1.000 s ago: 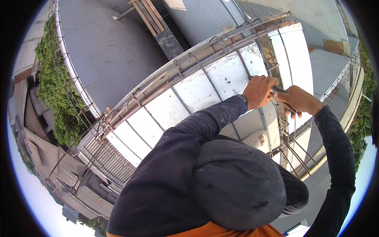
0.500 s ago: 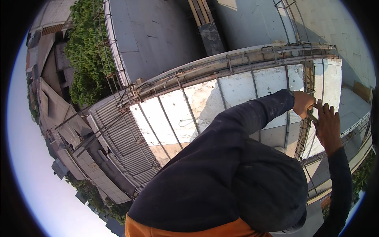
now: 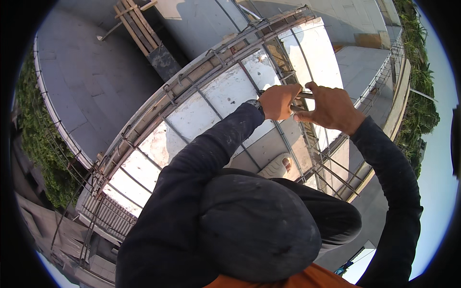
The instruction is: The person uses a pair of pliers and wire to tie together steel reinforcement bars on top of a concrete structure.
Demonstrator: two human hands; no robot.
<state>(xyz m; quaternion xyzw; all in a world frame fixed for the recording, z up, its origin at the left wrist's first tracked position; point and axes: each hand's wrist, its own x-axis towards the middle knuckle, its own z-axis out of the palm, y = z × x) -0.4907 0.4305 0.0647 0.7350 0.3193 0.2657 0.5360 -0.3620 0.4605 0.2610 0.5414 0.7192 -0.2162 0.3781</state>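
Several bars [image 3: 209, 103] already lay in spaced rows across the white panels [image 3: 223, 86] through the middle of the frame, so that part looked done. Just right of centre, the person's left hand [image 3: 280, 102] was closed around a dark tool [image 3: 306, 95], whose handle ends pointed toward the right hand [image 3: 333, 108]. That hand's thumb and fingers stood apart around those ends (whether they gripped them could not be told). Both hands and the tool were over the narrow cage [image 3: 308, 141], which slanted from above centre toward the lower right. The spot beneath the hands seemed the part in hand, hence probably unfinished. Which crossings were fastened was too small to tell. Rods [image 3: 336, 177] jutted past the cage's lower end, perhaps also unfinished.
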